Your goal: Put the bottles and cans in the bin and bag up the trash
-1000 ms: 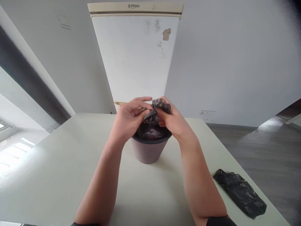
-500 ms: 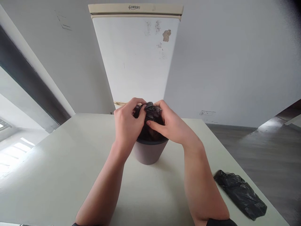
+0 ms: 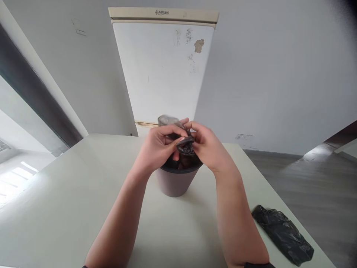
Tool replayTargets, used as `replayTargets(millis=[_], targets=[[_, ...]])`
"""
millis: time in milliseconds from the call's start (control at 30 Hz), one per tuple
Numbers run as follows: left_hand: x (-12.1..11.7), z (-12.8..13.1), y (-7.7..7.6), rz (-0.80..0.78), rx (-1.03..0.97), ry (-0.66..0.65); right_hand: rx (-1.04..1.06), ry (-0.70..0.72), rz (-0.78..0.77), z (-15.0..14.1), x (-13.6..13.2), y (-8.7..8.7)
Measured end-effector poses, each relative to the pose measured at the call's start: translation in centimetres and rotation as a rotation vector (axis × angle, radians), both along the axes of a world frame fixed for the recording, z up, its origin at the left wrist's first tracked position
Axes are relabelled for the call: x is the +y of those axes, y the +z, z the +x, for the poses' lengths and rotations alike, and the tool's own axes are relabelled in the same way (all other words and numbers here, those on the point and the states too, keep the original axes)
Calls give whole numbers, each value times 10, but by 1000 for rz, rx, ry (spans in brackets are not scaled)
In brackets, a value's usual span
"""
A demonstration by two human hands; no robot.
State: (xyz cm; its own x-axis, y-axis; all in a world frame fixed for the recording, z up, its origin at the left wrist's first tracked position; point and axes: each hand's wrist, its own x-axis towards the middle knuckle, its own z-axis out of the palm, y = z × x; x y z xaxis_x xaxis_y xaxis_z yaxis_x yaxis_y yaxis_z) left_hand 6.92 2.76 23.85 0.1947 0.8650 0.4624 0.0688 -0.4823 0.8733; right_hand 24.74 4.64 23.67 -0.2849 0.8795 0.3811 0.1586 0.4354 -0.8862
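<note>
A mauve-grey round plastic bin with a dark rim (image 3: 174, 182) stands upright on a pale greenish-white smooth-topped table (image 3: 83, 193), and both bare hands are over its mouth. The thin black crumpled plastic bag (image 3: 186, 147) is held just above the bin's opening, gathered between the two hands. The left hand (image 3: 161, 147), over the bin's left side, pinches a folded edge of the bag between thumb and forefinger. The right hand (image 3: 208, 146), over the bin's right side, has its bent fingers closed on the other side of the same bunched plastic, though some of its fingertips are hidden. A thin, greyish see-through flap of the bag rises behind the left hand, blurred, above the far side of the bin. Dark plastic also shows inside the bin, but how it joins the gathered part is hard to tell. Nearer than the bin and well to its right, a flattened, wrinkled black plastic bundle (image 3: 283, 234) lies along the table's edge. Beyond the bin stands a white refrigerator with a cream top and scuffed door (image 3: 161, 70), against a plain grey wall (image 3: 273, 82).
</note>
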Motion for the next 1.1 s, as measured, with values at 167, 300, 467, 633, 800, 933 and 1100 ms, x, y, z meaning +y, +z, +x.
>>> replayTargets(millis=[167, 300, 467, 633, 800, 933, 1100], targets=[[1, 7, -3, 88, 135, 236, -110, 33, -20, -5, -10, 3], [5, 5, -5, 141, 295, 424, -256, 36, -26, -5, -16, 4], [1, 4, -2, 149, 428, 396, -425, -7, 147, -4, -26, 9], [1, 0, -3, 147, 376, 383, -491, 89, 215, -1, -30, 14], [1, -3, -2, 149, 398, 368, -450, 75, 274, 2, -24, 14], [-3, -3, -2, 120, 463, 286, -457, 72, 356, 7, -20, 14], [-4, -7, -1, 102, 510, 233, -466, 26, 387, 14, -19, 14]])
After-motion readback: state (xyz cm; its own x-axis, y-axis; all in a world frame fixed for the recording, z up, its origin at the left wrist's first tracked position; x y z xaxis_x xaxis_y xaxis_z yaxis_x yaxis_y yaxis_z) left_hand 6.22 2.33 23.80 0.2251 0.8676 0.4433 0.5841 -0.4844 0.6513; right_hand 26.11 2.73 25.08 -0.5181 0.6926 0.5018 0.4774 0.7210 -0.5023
